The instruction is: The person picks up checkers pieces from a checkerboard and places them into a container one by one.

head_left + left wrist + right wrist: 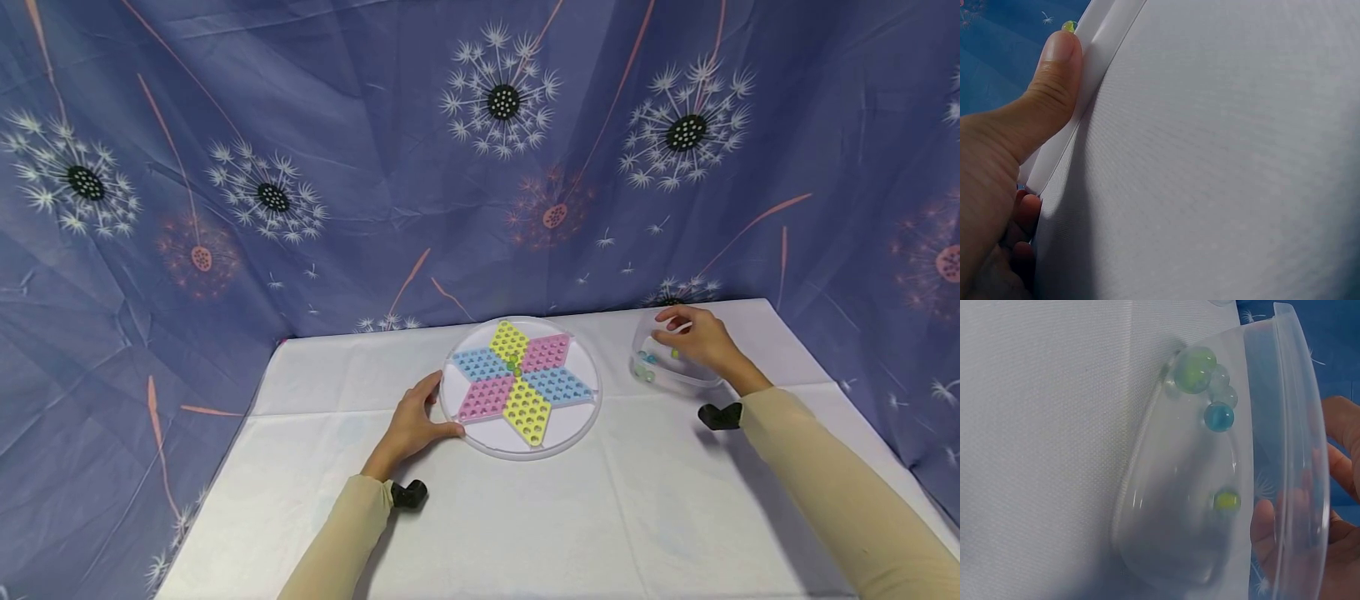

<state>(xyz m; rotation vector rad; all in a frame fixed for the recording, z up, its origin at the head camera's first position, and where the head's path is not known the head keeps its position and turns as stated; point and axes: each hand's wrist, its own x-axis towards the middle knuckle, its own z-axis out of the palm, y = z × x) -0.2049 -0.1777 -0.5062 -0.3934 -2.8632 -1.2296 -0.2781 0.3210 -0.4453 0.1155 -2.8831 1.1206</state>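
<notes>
A round Chinese checkers board with a yellow, pink and blue star lies on the white table, and a few green marbles sit near its centre. My left hand holds the board's left rim, the thumb along the edge and the other fingers bent beside it. To the right stands a clear plastic container with several marbles, among them a blue one and a yellow-green one. Over its opening is my right hand, fingers loosely bent and no marble visible between them. The container's wall partly veils these fingertips.
A white cloth with fold lines covers the table. Behind it hangs a blue curtain with dandelion prints, close to the back edge. The container stands near the table's back right corner.
</notes>
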